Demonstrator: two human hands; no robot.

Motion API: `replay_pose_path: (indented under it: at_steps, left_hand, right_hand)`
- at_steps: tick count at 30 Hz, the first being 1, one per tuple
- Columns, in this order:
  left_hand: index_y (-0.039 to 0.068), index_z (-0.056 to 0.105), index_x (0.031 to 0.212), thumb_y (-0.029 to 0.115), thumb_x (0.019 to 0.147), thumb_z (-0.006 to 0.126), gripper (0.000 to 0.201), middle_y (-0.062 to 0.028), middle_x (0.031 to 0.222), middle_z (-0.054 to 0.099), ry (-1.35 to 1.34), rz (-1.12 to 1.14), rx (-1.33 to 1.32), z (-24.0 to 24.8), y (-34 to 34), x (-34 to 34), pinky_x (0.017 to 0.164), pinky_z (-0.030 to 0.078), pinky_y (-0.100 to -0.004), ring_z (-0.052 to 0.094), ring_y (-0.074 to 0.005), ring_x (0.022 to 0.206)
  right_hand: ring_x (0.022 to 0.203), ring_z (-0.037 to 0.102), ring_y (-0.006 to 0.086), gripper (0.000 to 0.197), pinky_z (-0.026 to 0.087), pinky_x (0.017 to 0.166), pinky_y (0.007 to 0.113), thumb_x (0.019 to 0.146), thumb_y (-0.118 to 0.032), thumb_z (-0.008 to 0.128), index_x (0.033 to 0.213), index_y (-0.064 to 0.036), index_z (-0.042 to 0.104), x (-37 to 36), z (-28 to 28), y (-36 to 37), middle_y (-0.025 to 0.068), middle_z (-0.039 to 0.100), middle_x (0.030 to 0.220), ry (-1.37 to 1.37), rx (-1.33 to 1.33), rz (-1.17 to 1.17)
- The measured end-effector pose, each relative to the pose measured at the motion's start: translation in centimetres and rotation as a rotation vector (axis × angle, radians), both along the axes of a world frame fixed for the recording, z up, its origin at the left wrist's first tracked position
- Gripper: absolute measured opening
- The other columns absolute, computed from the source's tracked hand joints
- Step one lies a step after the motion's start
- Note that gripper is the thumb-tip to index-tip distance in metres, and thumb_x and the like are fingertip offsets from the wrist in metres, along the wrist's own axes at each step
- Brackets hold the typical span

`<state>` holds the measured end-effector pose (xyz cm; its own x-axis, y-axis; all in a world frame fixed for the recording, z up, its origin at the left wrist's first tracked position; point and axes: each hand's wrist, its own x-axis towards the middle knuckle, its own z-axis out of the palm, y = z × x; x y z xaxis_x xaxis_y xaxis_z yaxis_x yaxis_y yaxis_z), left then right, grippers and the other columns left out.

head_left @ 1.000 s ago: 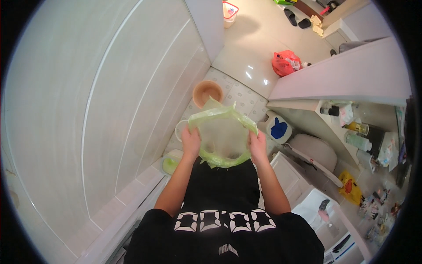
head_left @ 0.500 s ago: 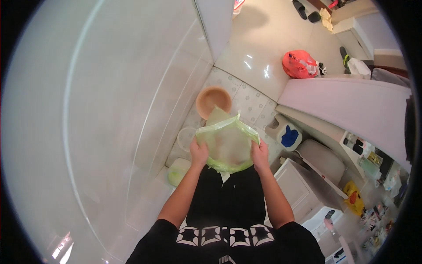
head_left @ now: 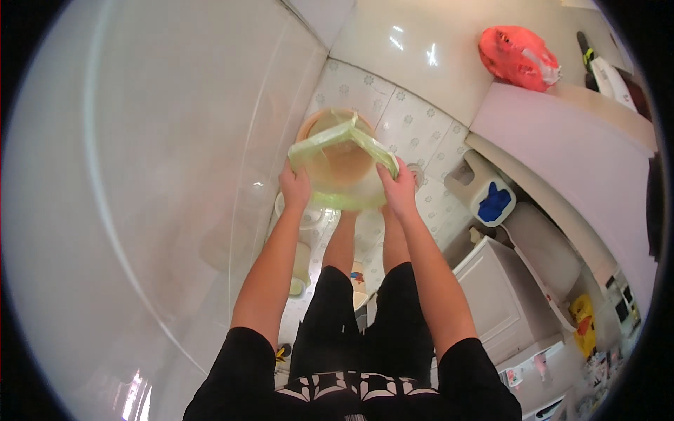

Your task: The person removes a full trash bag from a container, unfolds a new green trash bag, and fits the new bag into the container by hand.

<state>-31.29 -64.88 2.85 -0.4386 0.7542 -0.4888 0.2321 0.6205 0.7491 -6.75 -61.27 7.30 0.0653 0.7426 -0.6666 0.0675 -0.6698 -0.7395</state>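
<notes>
A translucent pale green plastic bag [head_left: 337, 197] is spread wide between my two hands, its thicker folded rim running across the far side with a peak in the middle. On the bag's left edge, my left hand [head_left: 295, 186] is closed with the thumb on top. My right hand [head_left: 397, 186] pinches the right end of the rim. Behind the bag, on the floor, stands an orange-tan basin [head_left: 305, 131], partly seen through the thin plastic.
A cream stool-like container [head_left: 469, 184] with a blue cloth [head_left: 495, 202] stands at the right, near a white cabinet [head_left: 486, 284]. Beyond the doorway lies a red plastic bag [head_left: 518, 57]. A smooth wall [head_left: 175, 175] fills the left; patterned tiles [head_left: 414, 126] cover the floor.
Both hands have moved forward, away from my body, carrying the green bag over the basin. My view has tipped, and my legs now show below the bag.
</notes>
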Motion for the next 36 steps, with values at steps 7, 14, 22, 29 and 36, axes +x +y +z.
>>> replay_pose_path:
  at_steps: [7, 14, 22, 29, 36]
  left_hand:
    - [0.000, 0.058, 0.130, 0.025, 0.097, 0.056, 0.041, -0.0215, 0.144, 0.047, 0.109, 0.017, -0.196, -6.6, 0.4, 0.1, 0.105, 0.040, -0.0398, 0.051, -0.0349, 0.126]
    - [0.000, 0.049, 0.141, 0.038, 0.102, 0.047, 0.055, -0.0168, 0.145, 0.047, -0.131, 0.258, -0.350, -8.6, 0.5, 0.0, 0.106, 0.039, -0.0382, 0.049, -0.0289, 0.128]
    - [-0.001, 0.049, 0.139, 0.041, 0.103, 0.045, 0.055, -0.0135, 0.131, 0.058, -0.388, 0.365, -0.338, -8.7, -0.2, 1.1, 0.098, 0.044, -0.0353, 0.055, -0.0226, 0.117]
    - [-0.003, 0.052, 0.132, 0.032, 0.103, 0.046, 0.046, -0.0154, 0.126, 0.059, -0.421, 0.287, -0.287, -9.8, -1.3, 7.3, 0.100, 0.043, -0.0356, 0.055, -0.0247, 0.119]
    - [-0.002, 0.048, 0.134, 0.029, 0.102, 0.047, 0.045, -0.0157, 0.131, 0.053, -0.460, 0.424, -0.301, -8.5, -1.3, 11.4, 0.102, 0.041, -0.0360, 0.053, -0.0254, 0.120]
  right_hand:
    - [0.121, 0.055, 0.0236, 0.065, 0.046, 0.100, 0.038, 0.078, -0.022, 0.082, 0.135, -0.0065, 0.054, 0.0, -6.8, 0.2, 0.0132, 0.057, 0.132, -0.002, 0.052, 0.092]
    - [0.144, 0.030, 0.0303, 0.085, 0.030, 0.116, 0.048, 0.079, -0.016, 0.080, 0.152, -0.0180, 0.036, 1.3, -9.7, 0.3, 0.0118, 0.031, 0.157, 0.123, -0.057, 0.054]
    - [0.136, 0.042, 0.0274, 0.071, 0.037, 0.111, 0.040, 0.087, -0.014, 0.065, 0.153, -0.0148, 0.037, 2.8, -11.8, 0.9, 0.0099, 0.040, 0.154, 0.226, -0.155, 0.183]
    - [0.131, 0.047, 0.0258, 0.057, 0.037, 0.110, 0.036, 0.084, -0.003, 0.053, 0.141, -0.0066, 0.051, 6.5, -10.2, 2.5, 0.0109, 0.053, 0.140, -0.014, 0.034, -0.038]
    - [0.105, 0.058, 0.0412, 0.032, 0.049, 0.094, 0.044, 0.072, 0.005, 0.059, 0.103, 0.0001, 0.065, 5.5, -5.2, 0.4, 0.0145, 0.063, 0.110, -0.550, 0.653, 0.633]
